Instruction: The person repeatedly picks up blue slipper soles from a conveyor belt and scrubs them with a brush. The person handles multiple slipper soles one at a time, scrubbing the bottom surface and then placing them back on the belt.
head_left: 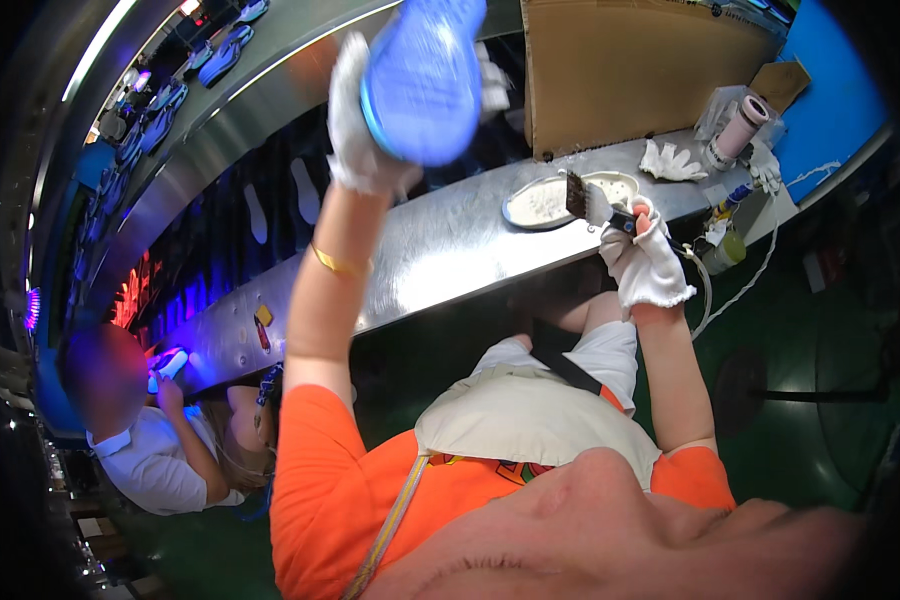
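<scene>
Left hand: I see my white-gloved left hand (pixel 362 135) raised high in the upper middle of the frame, fingers wrapped tight around a blue shoe sole (pixel 422 75), with its broad face turned toward me, which I judge lets the surface be seen and reached.

Shoe sole: it sits at the top centre, well above the steel workbench (pixel 440 250), touching nothing but the glove; it glows blue-violet under the lighting.

Right hand: my gloved right hand (pixel 645 258) is right of centre, closed on the handle of a flat brush (pixel 590 200), bristles pointing up and left.

Brush: its bristle end hangs over the shallow dish (pixel 560 200) on the bench, the natural place for loading it.

Dish: an oval tray holding whitish paste, just in front of the cardboard sheet (pixel 630 70) that stands upright like a screen behind it.

Bench clutter: a crumpled white glove (pixel 670 162) and a roll of tape (pixel 738 128) lie at the upper right, near but clear of the dish.

Conveyor: a curved belt at upper left carries more blue soles (pixel 220 55).

Co-worker: a person in a white shirt (pixel 155 455) sits at the lower left, a hand lifted to the lit bench edge.
</scene>
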`<state>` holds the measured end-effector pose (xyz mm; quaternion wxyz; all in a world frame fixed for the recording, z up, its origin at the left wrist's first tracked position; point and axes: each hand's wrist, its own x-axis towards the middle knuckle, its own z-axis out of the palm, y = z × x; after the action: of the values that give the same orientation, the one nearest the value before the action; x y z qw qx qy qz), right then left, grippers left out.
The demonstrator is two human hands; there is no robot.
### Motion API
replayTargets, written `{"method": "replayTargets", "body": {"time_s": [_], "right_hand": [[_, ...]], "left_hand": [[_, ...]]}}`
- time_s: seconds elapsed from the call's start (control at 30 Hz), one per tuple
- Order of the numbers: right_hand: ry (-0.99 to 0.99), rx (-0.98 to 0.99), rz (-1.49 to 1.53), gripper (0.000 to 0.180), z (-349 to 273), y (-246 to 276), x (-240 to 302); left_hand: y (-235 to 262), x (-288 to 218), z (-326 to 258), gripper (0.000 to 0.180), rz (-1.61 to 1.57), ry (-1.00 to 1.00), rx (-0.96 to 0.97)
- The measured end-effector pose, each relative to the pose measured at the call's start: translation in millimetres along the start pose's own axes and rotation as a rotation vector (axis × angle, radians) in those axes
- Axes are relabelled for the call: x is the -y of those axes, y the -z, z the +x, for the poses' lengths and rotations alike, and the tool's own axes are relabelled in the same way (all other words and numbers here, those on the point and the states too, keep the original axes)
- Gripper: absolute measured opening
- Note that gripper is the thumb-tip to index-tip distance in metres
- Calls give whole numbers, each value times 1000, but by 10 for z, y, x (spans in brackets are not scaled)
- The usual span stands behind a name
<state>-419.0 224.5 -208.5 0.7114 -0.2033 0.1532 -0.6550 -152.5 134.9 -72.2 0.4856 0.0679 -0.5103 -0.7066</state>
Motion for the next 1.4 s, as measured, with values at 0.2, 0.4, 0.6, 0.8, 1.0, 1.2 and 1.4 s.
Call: {"method": "replayTargets", "body": {"time_s": [0.2, 0.4, 0.6, 0.8, 1.0, 1.2, 1.4], "right_hand": [[-91, 40, -21, 15, 44, 40, -189], [-47, 2, -255, 14, -4, 166, -197], [-86, 75, -276, 16, 48, 107, -259], [-94, 99, -327, 11, 77, 143, -358], [-93, 72, -355, 12, 58, 140, -316], [-127, 59, -445, 14, -89, 6, -323], [34, -1, -736, 14, -222, 279, -101]], "left_hand": [[815, -1071, 1171, 78, 1071, -60, -435], [1412, -1509, 814, 63, 2651, 38, -950], [2239, -2512, -38, 51, 2377, 344, -1241], [1804, -2337, -147, 41, 2056, 188, -1066], [1038, -2275, -266, 40, 2000, 247, -757], [1472, -2393, 235, 69, 2085, 577, -1034], [1162, -1868, 162, 64, 1453, -133, -922]]}}
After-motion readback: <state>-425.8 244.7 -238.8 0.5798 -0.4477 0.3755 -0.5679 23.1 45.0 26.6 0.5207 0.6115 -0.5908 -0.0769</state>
